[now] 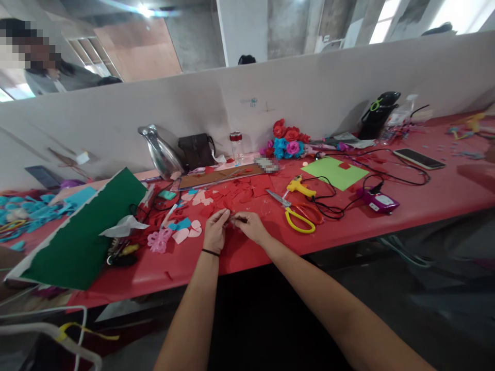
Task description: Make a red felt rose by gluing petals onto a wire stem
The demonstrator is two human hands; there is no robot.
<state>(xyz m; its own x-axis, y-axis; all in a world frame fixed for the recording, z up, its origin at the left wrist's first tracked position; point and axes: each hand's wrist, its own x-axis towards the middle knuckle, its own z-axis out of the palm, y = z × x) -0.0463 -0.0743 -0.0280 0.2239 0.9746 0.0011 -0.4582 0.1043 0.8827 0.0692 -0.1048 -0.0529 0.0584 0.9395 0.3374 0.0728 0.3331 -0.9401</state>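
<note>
My left hand (pixel 216 230) and my right hand (pixel 250 226) meet over the front of the red-covered table (pixel 185 273). The fingers of both are pinched together around something small that I cannot make out. Just behind them lie many red paper pieces (pixel 247 189). Pink petal-shaped pieces (pixel 187 233) and a pink flower-shaped piece (pixel 159 240) are to the left of my left hand. Scissors with yellow and red handles (pixel 300 222) rest to the right of my right hand, beside a yellow glue gun (pixel 300 186).
A green board (pixel 88 232) leans at the left. Behind stand a metal flask (pixel 161 154), a glass jar (pixel 236 147) and paper flowers (pixel 288 141). To the right are a green sheet (pixel 336 174), a purple box (pixel 378 201), cables and a phone (pixel 419 158).
</note>
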